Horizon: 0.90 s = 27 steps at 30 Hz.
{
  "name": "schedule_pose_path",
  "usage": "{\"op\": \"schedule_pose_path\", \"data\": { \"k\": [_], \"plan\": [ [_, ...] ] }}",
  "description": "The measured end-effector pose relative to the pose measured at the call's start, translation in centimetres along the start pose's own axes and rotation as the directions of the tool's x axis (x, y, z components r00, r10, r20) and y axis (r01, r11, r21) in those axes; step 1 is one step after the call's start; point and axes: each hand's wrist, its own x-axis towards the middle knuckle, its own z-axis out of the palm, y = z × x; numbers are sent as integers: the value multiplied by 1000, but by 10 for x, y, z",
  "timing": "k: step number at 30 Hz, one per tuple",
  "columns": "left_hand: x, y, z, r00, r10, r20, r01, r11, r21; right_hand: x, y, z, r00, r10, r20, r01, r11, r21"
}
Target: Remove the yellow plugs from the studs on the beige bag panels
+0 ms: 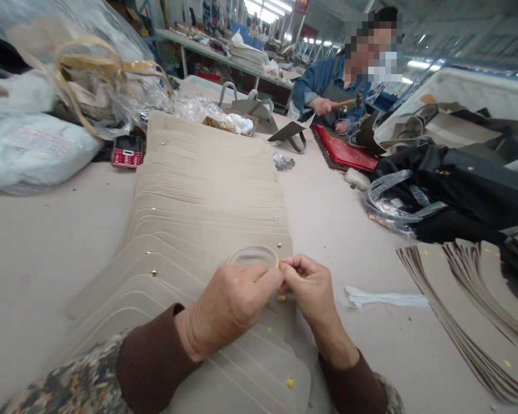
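Note:
My left hand [235,299] is closed on a thin roll of yellow tape [254,248], whose upper rim shows above the knuckles. Against its fingertips, my right hand [306,282] pinches at the roll's edge; whatever lies between those fingers is too small to make out. Both hands are over a long overlapping stack of beige panels [207,207], which look like leather bag pieces. Small gold studs [153,273] sit near the panels' corners. Yellow bits [289,383] mark several panels close to me.
White strips [386,298] lie right of my hand, beside fanned curved pieces [457,310]. Black bags [457,184] are piled at right. A phone [127,152] and plastic-wrapped bundles [38,141] lie at left. Across the table, a person [328,92] holds a hammer [347,103] near a red pad [345,148].

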Motion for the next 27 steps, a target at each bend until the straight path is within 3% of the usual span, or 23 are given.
{"op": "schedule_pose_path", "data": {
  "k": [3,7,12,18,27],
  "plan": [
    [1,-1,1,997,-28,77,23,998,63,7,9,-12,997,69,33,-67,997,-45],
    [6,-9,1,951,-147,272,83,969,232,12,20,-22,993,23,112,0,979,-202],
    [6,-9,-1,896,-174,408,99,975,199,16,20,-28,985,90,150,-58,977,-204],
    [4,-10,1,861,-232,453,162,969,188,7,19,-35,947,157,280,-80,960,-267],
    [4,-11,1,860,-236,453,169,969,182,-1,11,-23,960,-78,269,208,840,-501]
  ]
}}
